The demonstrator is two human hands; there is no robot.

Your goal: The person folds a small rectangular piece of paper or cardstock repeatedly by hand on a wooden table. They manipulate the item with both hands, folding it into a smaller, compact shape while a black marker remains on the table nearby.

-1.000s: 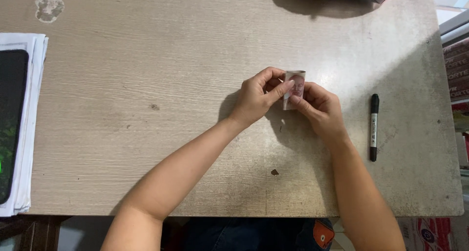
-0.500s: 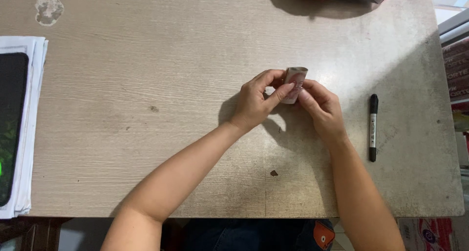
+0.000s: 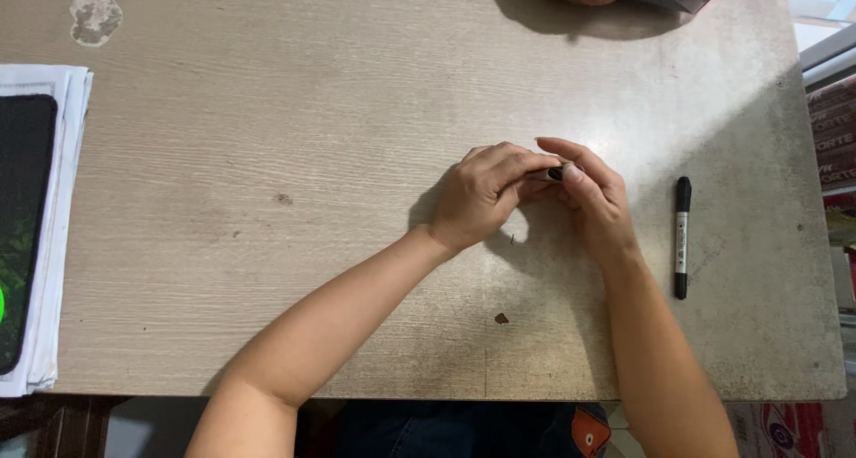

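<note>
Pinching small folded piece (image 3: 555,172) two-handed

Table (image 3: 267,155): pale wood-grain laminate, matt, worn and scuffed, with a chipped patch (image 3: 94,16) at the upper left of the frame and small dark specks near the centre. Marker (image 3: 682,237), right of centre: black plastic, slightly glossy, with a light paper-like label. Stack of sheets (image 3: 62,244), left edge: white paper, matt, under a dark, smooth-looking mat (image 3: 22,217).

worn wooden table (image 3: 267,199) | daylight from right | shadowed far edge
</note>
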